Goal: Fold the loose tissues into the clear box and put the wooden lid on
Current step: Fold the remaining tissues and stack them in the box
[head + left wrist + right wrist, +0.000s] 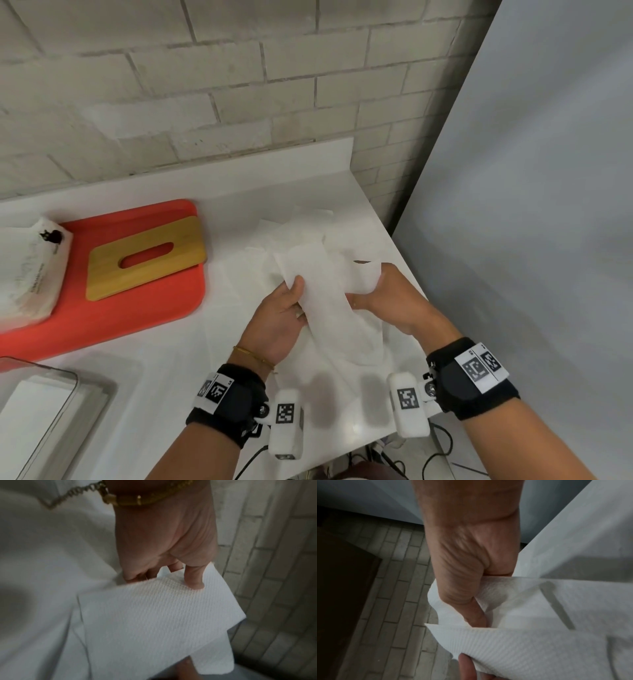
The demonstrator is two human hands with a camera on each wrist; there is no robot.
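You've got one tissue point(325, 294) up off the table between both hands. Your left hand point(277, 325) pinches its near-left edge, thumb on top and fingers curled beneath; the left wrist view shows one finger point(194, 577) pressing into the embossed sheet. Your right hand point(390, 301) is closed around the other end, the paper bunched inside that grip, which the right wrist view confirms. So both grips are holding the same tissue, and it looks like the folding step, well short of boxing anything from this pile.

The next move, as I read it, calls for a light touch: bring the two ends together evenly and crease without tearing, because this paper is thin and will crumple if you squeeze.

Just beyond your hands, the rest of the loose tissues point(301, 233) lie spread in a heap on the white table point(164, 377). Down at your near left sits the clear box point(51, 404), lid off, with something white and flat inside. Farther left, the wooden lid point(144, 257) with its oval slot rests on an orange-red tray point(137, 318), beside a white packet point(27, 274).

Behind it all runs a pale brick wall point(205, 85), and a plain grey wall point(531, 171) closes in on your right.
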